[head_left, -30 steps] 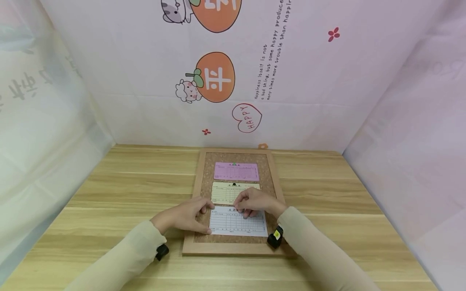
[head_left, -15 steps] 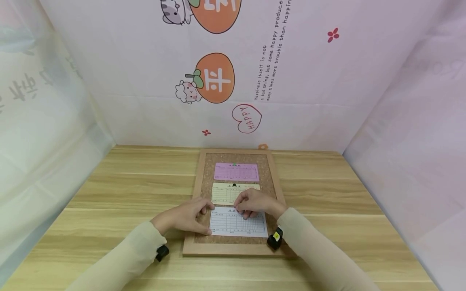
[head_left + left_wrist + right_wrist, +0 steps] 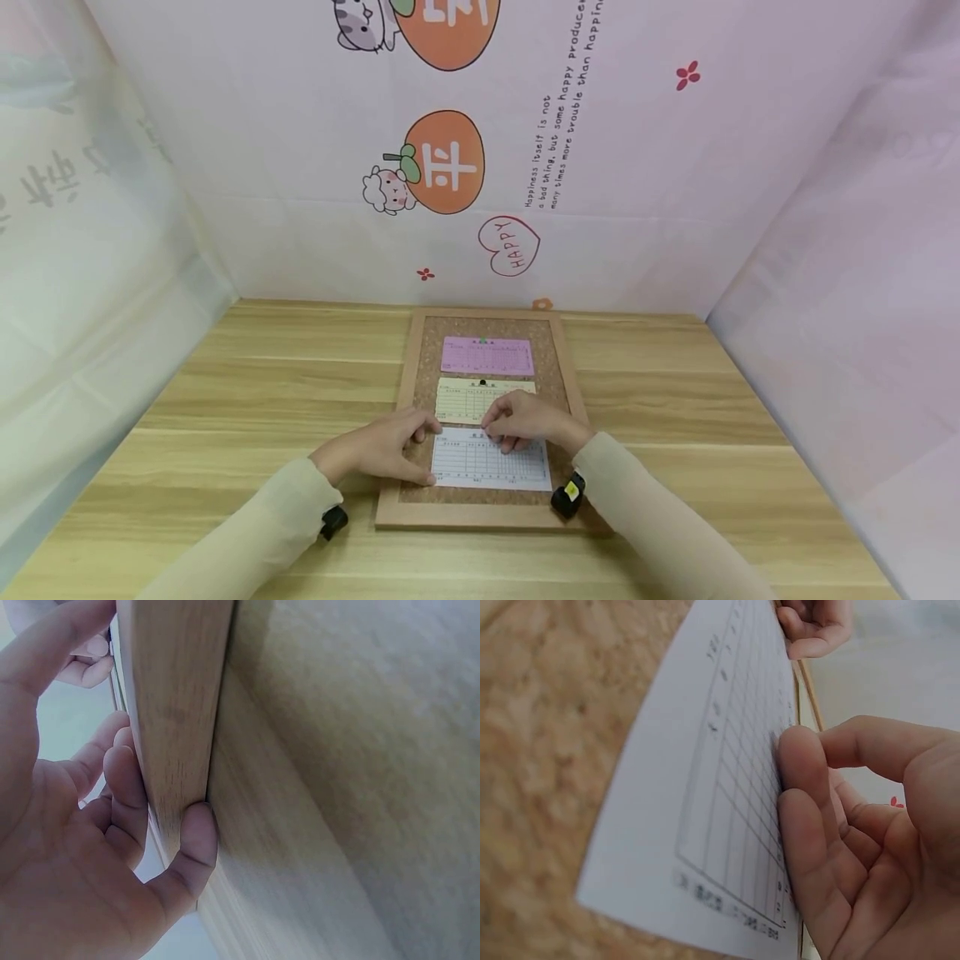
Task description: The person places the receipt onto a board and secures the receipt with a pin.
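Note:
A white printed slip (image 3: 491,467) lies on the cork board (image 3: 558,400), below a yellow slip (image 3: 453,400) and a pink slip (image 3: 487,357). At the white slip's left edge, my left hand (image 3: 378,448) presses with thumb and forefinger near its two corners. One of its other fingers touches the outer side of the wooden frame (image 3: 176,697) in the left wrist view. My right hand (image 3: 528,419) pinches a small push pin at the white slip's top middle, almost wholly hidden by the fingertips. The white slip's right end lifts slightly off the cork in the right wrist view.
A black push pin (image 3: 483,382) holds the yellow slip, and a green push pin (image 3: 483,340) the pink one. The board lies on a wood-grain table (image 3: 285,375). Behind stands a printed cloth wall (image 3: 615,167), with pale cloth at both sides.

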Available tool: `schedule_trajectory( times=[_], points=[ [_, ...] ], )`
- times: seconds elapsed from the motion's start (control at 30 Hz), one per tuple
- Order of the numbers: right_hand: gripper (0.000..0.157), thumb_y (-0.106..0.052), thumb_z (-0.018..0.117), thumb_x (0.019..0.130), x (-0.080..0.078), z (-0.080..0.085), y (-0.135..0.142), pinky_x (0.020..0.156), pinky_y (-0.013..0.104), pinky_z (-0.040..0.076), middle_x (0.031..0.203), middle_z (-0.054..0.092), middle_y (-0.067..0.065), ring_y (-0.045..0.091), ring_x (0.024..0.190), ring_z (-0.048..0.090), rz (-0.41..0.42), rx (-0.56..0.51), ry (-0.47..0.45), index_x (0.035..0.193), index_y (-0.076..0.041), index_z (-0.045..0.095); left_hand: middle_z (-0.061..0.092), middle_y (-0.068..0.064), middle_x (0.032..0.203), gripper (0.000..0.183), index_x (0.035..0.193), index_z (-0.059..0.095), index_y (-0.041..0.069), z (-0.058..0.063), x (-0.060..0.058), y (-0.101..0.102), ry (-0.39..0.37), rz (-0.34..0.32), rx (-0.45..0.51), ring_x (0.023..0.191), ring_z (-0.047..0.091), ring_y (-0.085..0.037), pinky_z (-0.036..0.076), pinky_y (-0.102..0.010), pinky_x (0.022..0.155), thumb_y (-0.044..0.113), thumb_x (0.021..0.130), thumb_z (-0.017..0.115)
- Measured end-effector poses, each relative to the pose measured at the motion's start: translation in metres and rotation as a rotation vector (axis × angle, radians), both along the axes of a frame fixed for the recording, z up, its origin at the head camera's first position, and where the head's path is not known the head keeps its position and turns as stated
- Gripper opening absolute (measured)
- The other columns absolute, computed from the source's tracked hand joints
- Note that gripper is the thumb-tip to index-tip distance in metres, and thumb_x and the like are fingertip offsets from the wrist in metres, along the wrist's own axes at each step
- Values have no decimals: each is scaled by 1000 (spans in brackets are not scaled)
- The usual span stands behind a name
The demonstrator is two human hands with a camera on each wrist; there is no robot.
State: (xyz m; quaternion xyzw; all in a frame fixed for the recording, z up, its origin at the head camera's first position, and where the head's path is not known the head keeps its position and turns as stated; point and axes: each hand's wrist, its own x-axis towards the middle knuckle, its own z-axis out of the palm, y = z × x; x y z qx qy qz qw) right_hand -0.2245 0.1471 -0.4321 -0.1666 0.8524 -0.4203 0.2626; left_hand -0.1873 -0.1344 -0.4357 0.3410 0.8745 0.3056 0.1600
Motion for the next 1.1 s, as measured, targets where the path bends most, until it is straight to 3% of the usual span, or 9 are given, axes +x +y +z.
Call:
schedule_trajectory(
  times=[0.67, 0.97, 1.1],
  points=[
    [23, -19, 63, 97, 3, 7, 20, 68, 36, 57, 87, 69, 9, 20, 77, 65, 62, -105, 11, 112, -2, 69, 48, -3, 103, 67, 130, 54, 5, 4, 2, 1, 3, -9, -5, 92, 45, -18, 42, -31, 78, 37, 80, 84],
    [29, -21, 63, 99, 5, 15, 39, 69, 38, 57, 90, 69, 9, 22, 82, 67, 56, -74, 80, 116, 1, 67, 49, -2, 106, 68, 132, 52, 6, 3, 2, 0, 8, -7, -15, 95, 45, -18, 43, -33, 81, 39, 81, 83],
    [30, -22, 63, 99, 5, 16, 48, 68, 37, 57, 88, 68, 10, 21, 79, 65, 37, -61, 68, 117, 1, 67, 48, -1, 106, 69, 133, 52, 6, 1, 2, 0, 7, 0, -26, 96, 45, -17, 43, -34, 82, 40, 81, 82]
  ],
)
